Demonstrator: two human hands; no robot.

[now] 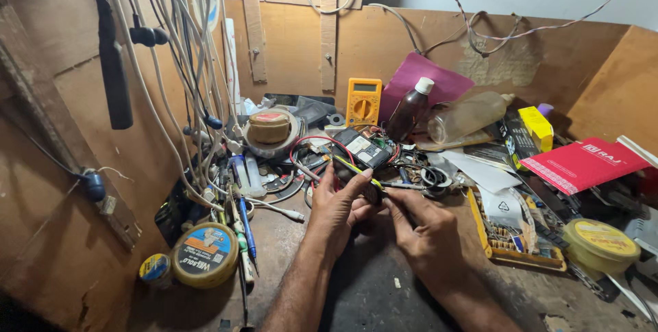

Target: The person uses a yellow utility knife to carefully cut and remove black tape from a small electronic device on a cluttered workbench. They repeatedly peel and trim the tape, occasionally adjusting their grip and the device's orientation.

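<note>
Screwdriver (pixel 356 173), slim with a yellow-and-black handle, lies slanted between both hands, tip pointing lower right. The left hand (pixel 336 208) pinches its handle; the right hand (pixel 425 232) closes on the shaft end, above the dark worktop (pixel 370 291) near the yellow meter (pixel 363 101).

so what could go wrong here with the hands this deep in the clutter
1. The left hand and right hand meet over a small dark part amid red and black wires; a tug could snag them.
2. The brown bottle stands upright just behind; a knock could tip it.
3. The clear bottle lies on its side and might roll.
</note>
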